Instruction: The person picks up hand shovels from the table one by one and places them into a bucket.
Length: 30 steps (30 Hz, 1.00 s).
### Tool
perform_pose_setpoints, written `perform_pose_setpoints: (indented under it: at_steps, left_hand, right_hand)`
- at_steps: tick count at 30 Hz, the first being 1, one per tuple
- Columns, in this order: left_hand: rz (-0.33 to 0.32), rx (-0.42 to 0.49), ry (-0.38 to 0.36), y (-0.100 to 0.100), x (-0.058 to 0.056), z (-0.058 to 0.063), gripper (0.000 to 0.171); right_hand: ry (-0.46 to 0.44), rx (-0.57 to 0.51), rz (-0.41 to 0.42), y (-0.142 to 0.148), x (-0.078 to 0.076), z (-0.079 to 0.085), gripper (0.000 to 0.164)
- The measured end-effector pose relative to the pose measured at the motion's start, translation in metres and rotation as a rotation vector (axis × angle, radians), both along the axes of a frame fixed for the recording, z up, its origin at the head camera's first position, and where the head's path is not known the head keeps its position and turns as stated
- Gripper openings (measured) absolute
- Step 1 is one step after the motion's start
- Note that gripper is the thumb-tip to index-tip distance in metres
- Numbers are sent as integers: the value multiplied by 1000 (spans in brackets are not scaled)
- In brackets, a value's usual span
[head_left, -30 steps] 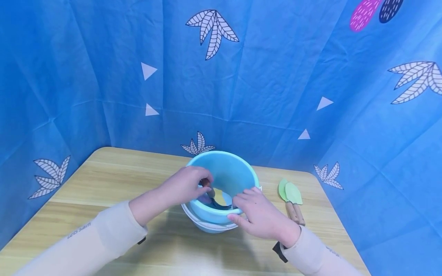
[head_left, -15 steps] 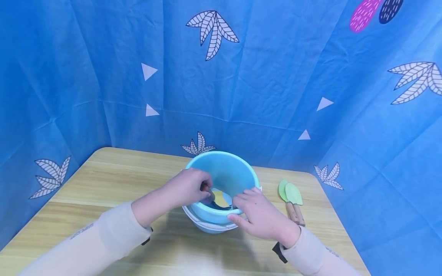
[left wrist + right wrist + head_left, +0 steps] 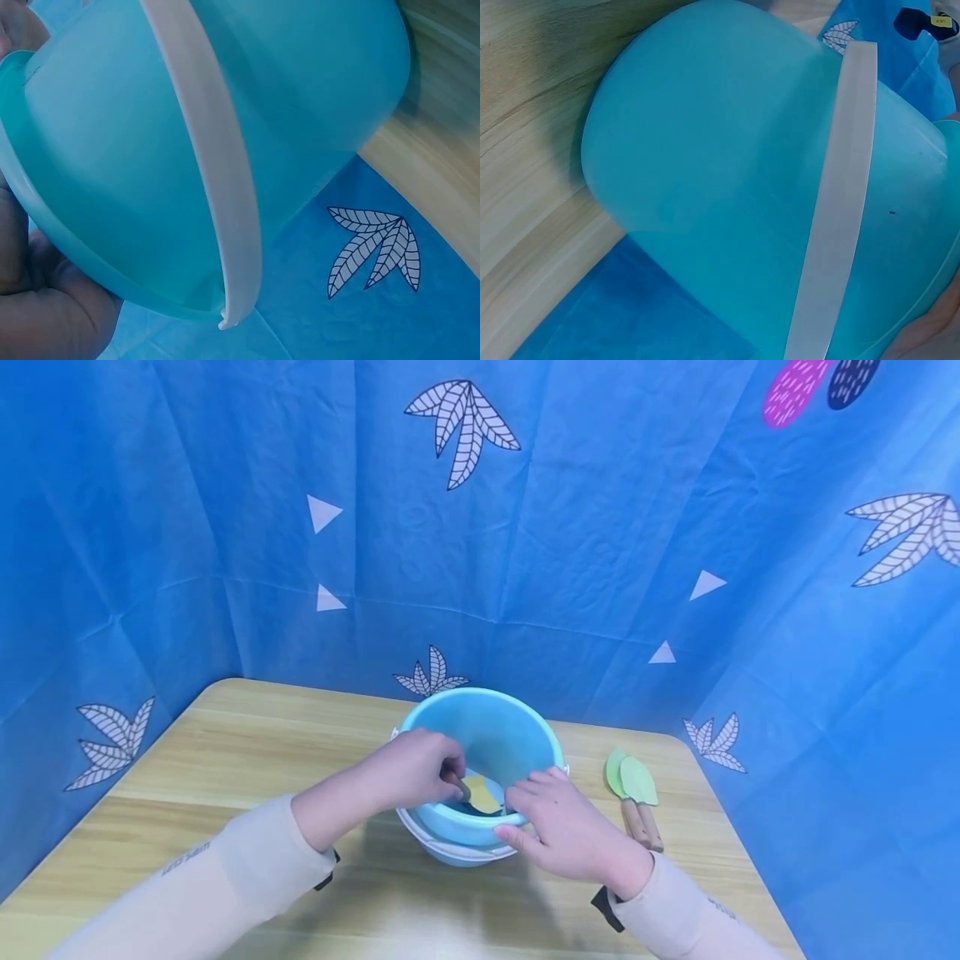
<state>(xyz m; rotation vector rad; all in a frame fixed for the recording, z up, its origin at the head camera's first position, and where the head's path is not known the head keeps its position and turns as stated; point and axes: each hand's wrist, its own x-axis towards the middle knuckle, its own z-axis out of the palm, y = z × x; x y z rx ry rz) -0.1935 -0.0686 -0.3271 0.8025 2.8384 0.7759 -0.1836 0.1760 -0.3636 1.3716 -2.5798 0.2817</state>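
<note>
A light blue bucket (image 3: 495, 722) stands on the table. My left hand (image 3: 418, 768) reaches over its left rim and holds the wooden handle (image 3: 457, 787) of a small tool. The tool's dark curved end (image 3: 480, 812) lies low inside the bucket, too hidden to name. With fingers over the near right rim and thumb outside, my right hand (image 3: 562, 827) grips the bucket. A yellow shape (image 3: 482, 793) shows at the bucket's bottom. Both wrist views are filled by the bucket's outer wall (image 3: 705, 142) and its hanging white carrying handle (image 3: 214, 142).
Two green leaf-shaped garden tools (image 3: 637, 781) with wooden handles lie on the wooden table (image 3: 262, 743), right of the bucket. A blue patterned cloth (image 3: 570, 543) hangs behind and along both sides.
My left hand has shifted slightly right with the wooden-handled tool, and more of the yellow shape shows. The right hand and the bucket have stayed in place.
</note>
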Motion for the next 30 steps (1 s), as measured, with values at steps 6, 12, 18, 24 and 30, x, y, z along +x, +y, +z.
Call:
perform_pose_setpoints:
  at_steps: [6,12,18,24,30]
  left_hand:
    - [-11,4,4,-1,0,-1,13]
    - [-15,10,6,-2,0,-2,13]
    - [-8,10,11,-3,0,-3,15]
    - [15,8,17,-3,1,-3,13]
    - [22,-4,30,-3,3,-3,14]
  right_hand:
    - [-17,5,-8,0,1,1,29]
    - [-28,5,-16,0,1,0,29]
    - [-14,3,-10,0,1,0,29]
    - [-3,1,-7,0,0,0,30]
    - [8,-5,-8,0,0,-1,30]
